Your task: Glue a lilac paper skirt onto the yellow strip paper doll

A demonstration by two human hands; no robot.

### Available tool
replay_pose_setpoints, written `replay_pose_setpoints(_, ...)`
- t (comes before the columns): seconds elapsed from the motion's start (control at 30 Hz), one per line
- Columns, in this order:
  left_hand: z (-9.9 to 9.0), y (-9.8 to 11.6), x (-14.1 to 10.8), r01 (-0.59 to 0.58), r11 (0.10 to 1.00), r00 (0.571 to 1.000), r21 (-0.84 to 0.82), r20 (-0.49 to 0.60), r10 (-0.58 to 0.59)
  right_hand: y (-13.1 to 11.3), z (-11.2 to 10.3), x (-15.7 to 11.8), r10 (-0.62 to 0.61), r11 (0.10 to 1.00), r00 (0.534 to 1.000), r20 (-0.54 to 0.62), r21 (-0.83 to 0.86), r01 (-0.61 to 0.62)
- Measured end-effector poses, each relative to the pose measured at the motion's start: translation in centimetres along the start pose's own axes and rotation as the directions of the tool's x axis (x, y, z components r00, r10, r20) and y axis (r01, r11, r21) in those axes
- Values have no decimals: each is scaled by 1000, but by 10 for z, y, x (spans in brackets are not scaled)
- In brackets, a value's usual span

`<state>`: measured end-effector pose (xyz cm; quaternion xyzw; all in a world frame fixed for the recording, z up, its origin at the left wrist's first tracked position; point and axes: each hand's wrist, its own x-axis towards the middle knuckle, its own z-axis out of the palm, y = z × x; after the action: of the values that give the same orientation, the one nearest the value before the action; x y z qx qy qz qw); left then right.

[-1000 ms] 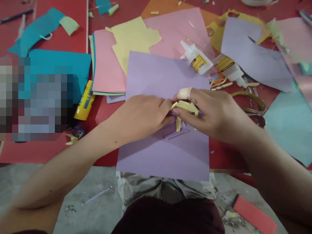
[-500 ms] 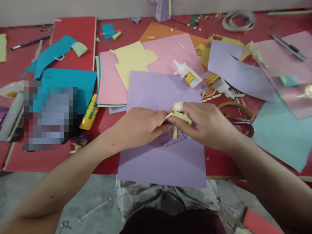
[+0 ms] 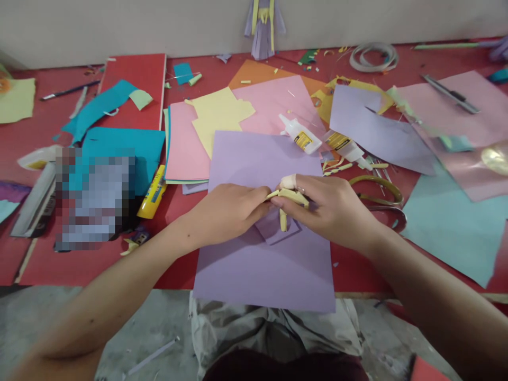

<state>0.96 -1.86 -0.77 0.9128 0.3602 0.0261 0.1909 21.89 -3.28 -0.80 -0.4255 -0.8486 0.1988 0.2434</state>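
My left hand (image 3: pixel 238 209) and my right hand (image 3: pixel 325 209) meet over a large purple sheet (image 3: pixel 262 278). Between their fingertips is a folded yellow paper piece (image 3: pixel 291 197); the left thumb and forefinger pinch its left end, while the right fingers close on its body. A narrow yellow strip (image 3: pixel 283 219) hangs down from it. Below the strip a small purple paper piece (image 3: pixel 273 232) lies on the sheet, its upper part hidden by my hands. A pale wrap covers one right finger, and a ring shows beside it.
Two white glue bottles (image 3: pixel 304 138) lie beyond my right hand, with scissors (image 3: pixel 381 193) right of it. A yellow glue stick (image 3: pixel 153 193) is at left. Colored paper, a utility knife (image 3: pixel 450 94) and a clear tubing coil (image 3: pixel 373 57) cover the red table. A purple paper figure (image 3: pixel 262 32) leans at the wall.
The view has tilted up, showing more of the paper figure at the wall. My hands keep their hold on the yellow paper; its left end now lies flatter between the left fingers.
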Motion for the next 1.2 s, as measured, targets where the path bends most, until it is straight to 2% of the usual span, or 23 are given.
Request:
replay_pose_setpoints(0.13, -4, -1, 0, 18, 977, 1000, -214, -3, -19, 0, -2, 1, 31, 994, 999, -27, 101, -28)
replay_pose_setpoints(0.27, -9, -1, 1, 53, 863, 999, -502, 33, -42, -1, -7, 1, 94, 969, 996, 8, 227, -93)
replay_pose_setpoints(0.37, -9, -1, 2, 84, 786, 996, -612, 50, -67, -1, -8, 1, 138, 933, 988, 69, 325, -153)
replay_pose_setpoints(0.57, -7, 0, 3, 128, 768, 991, -627, 52, -123, 2, -5, 1, 205, 907, 976, 78, 358, -219)
replay_pose_setpoints(0.83, -10, 5, -2, 99, 670, 995, -736, 56, -86, 2, -2, 2, 222, 913, 973, 67, 336, -231)
replay_pose_setpoints(1.0, -9, 6, -1, 103, 732, 994, -674, 40, -103, 0, 0, 1, 208, 924, 977, 46, 317, -211)
replay_pose_setpoints(1.2, -9, 5, -1, 95, 702, 995, -706, 45, -89, 0, 0, 1, 212, 927, 977, 25, 313, -209)
